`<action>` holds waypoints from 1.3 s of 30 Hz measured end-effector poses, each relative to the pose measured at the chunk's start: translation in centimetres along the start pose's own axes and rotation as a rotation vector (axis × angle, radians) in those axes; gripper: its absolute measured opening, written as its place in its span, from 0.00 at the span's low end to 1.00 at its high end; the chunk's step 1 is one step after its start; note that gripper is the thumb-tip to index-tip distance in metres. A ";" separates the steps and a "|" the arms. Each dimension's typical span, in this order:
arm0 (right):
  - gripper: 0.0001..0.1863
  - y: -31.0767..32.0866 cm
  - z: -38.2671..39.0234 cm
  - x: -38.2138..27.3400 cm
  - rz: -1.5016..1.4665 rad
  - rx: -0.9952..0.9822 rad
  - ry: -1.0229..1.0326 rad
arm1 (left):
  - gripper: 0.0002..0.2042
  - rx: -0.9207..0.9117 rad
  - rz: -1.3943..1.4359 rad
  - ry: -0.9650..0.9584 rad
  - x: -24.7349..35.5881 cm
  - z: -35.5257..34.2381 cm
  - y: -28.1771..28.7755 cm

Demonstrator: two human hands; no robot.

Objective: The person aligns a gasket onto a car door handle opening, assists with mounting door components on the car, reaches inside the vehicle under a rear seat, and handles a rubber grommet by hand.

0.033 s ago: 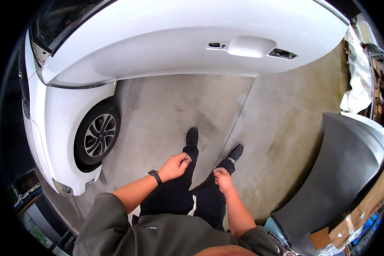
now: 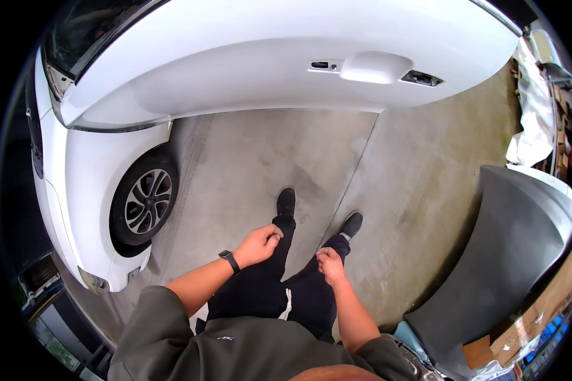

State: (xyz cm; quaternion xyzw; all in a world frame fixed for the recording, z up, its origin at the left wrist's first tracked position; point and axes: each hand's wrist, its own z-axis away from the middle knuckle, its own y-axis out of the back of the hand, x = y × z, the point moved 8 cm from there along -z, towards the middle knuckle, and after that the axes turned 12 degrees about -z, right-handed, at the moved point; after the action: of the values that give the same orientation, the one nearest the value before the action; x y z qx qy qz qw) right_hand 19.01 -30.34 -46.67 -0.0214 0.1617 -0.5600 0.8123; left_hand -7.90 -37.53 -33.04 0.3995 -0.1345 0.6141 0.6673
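Clock positions are taken from a point midway between the two hands. The left hand (image 2: 258, 246) and the right hand (image 2: 330, 265) are well apart from each other, seen over dark trousers (image 2: 308, 286). Left hand: fingers curled in, thumb against them, knuckles toward 1 o'clock; a dark watch (image 2: 230, 262) is on that wrist. Right hand: fingers loosely bent together, tips toward 11 o'clock. Whether either pinches anything small cannot be told.

The nearest large item is a white car door (image 2: 248, 70) at 12 o'clock, apart from both hands. Its long axis runs from 10 o'clock to between 1 and 2 — bowed by the lens — with its outer skin facing the person. The scooped handle recess (image 2: 375, 68) sits near 1 o'clock, lengthwise with the door; a dark rectangular opening (image 2: 421, 79) lies to its right.

A white front fender (image 2: 86, 184) stands at 10 o'clock, its headlight (image 2: 93, 280) end directed toward 9. The spoked wheel (image 2: 149, 202) is within its arch. A curved dark grey panel (image 2: 489, 267) lies at 3 o'clock, long axis from 2 to 4 — beside cardboard (image 2: 503, 346) at 4. Crumpled white sheeting (image 2: 532, 120) hangs at 2.
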 end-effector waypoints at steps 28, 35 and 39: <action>0.14 1.2 3.8 -6.8 -0.438 -0.195 0.288 | 0.08 -0.069 -0.074 -0.096 6.6 -0.6 -11.0; 0.09 -2.4 12.4 -19.6 -0.479 -0.233 0.668 | 0.05 0.009 0.092 -0.253 17.2 -2.9 -8.6; 0.09 -3.3 13.7 -21.2 -0.550 -0.324 0.715 | 0.06 0.060 0.136 -0.281 18.6 -3.3 -7.7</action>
State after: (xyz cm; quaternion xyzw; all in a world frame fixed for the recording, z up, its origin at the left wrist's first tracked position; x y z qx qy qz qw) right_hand 13.13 -14.14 -27.87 0.0041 0.5046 -0.6941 0.5134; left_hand 2.09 -21.42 -25.59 0.4914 -0.2349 0.5997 0.5863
